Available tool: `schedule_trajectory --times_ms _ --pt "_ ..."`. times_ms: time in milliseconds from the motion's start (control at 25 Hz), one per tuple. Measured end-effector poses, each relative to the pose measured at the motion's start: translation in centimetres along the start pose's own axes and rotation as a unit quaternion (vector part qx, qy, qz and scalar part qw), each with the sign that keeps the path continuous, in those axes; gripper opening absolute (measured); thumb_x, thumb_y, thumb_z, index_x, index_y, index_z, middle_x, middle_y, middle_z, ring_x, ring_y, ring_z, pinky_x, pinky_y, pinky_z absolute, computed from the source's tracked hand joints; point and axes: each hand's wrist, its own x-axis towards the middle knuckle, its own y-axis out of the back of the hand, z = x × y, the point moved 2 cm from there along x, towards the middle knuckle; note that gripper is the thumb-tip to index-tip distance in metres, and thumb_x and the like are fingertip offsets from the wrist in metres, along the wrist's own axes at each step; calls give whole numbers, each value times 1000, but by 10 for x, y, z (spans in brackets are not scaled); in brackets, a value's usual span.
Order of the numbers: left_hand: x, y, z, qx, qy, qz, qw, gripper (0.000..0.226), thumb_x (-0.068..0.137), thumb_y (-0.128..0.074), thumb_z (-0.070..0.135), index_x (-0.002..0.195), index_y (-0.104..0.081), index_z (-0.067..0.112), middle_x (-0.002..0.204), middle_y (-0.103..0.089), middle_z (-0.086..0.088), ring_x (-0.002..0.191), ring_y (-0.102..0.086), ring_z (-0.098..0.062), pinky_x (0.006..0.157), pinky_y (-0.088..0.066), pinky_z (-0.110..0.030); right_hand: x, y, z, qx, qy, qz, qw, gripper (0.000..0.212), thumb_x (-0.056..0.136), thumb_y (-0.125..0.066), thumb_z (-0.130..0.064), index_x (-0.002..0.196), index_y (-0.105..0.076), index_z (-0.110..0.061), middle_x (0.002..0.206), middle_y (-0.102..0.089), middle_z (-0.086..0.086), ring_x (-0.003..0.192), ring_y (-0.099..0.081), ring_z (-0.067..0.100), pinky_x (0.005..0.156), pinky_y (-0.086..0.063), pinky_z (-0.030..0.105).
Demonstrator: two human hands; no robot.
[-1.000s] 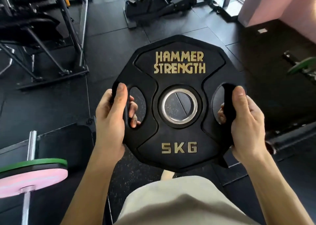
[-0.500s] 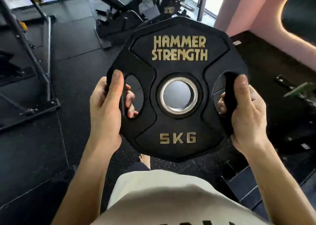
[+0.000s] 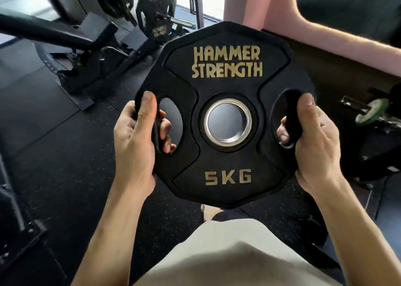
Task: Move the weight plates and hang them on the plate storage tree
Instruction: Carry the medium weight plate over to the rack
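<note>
1. Swung round since the earlier frames: the pink-and-green barbell at lower left is gone from the head view, and a rack of black plates now sits ahead at upper left. The plate has stayed at chest height, face toward the camera.
2. Head view, the load: black weight plate [image 3: 225,116], lettered HAMMER STRENGTH and 5KG, held upright in the air in front of the torso, clear of the floor [image 3: 54,155]. Steel-ringed centre hole faces the wearer.
3. Left hand [image 3: 135,144]: fingers curl through the left grip slot, thumb lies along the rim. Closed firmly around that handle.
4. Right hand [image 3: 312,142]: same hold on the right slot, fingers wrapped from behind, thumb on top.
5. Judgement: the two-handed hold at opposite slots keeps the disc level and the bore free for a peg.
6. Storage tree [image 3: 158,14], likely: dark plates with matching gold lettering hang there, well apart from the carried plate. Its pegs are too blurred to make out.
7. Green plate on a bar [image 3: 371,112] lies at right, near the pink wall [image 3: 282,7].
8. Stage: carry under way; hanging not yet done.
</note>
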Motion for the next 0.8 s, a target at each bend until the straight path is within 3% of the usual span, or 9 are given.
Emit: schedule_trajectory --times_ms 480,800 --pt "313 -80 -3 5 5 -74 997 32 90 -54 47 83 -52 16 55 -53 5 45 -46 -8 38 -40 -18 265 -105 5 34 17 56 998 49 76 -56 -67 71 -47 -18 59 -50 -7 52 -46 10 49 -39 20" --pt "532 -159 -26 -10 -1 -137 991 29 98 -50 37 79 -50 14 56 -54 5 42 -45 -8 38 -38 -17 459 -166 18 35 11 137 990 45 70 -60 -67 63 -52 -24 59 -49 -4 50 -45 11 48 -38 21"
